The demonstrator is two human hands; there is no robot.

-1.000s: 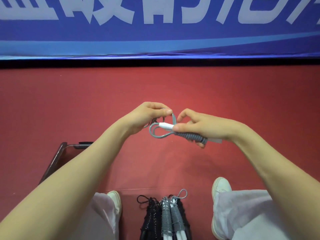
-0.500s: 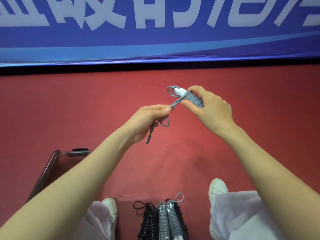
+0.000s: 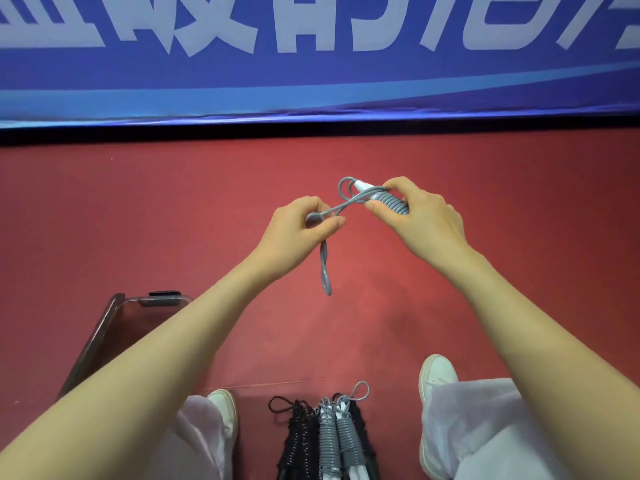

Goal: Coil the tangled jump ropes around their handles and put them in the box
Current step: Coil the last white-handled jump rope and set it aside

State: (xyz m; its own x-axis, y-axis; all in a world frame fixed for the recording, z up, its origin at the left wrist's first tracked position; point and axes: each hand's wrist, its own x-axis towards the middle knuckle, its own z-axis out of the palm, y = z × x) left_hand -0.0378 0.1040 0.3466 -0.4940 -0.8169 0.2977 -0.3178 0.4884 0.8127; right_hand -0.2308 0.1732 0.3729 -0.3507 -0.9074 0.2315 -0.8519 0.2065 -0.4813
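The right grip (image 3: 426,216) curls round the wound handle (image 3: 393,204) of the grey rope, whose long axis runs far-left to near-right above the floor. The free tail (image 3: 325,268) leads left to the left grip (image 3: 301,226), which pinches it. Count: one rope in hand, four coiled bundles (image 3: 327,441) between the shoes, one box (image 3: 104,334) near left

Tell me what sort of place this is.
Probably an indoor sports hall: red sports flooring, a blue banner with large white characters, coiled jump ropes by the white shoes. Left hand and right hand grip a grey jump rope.
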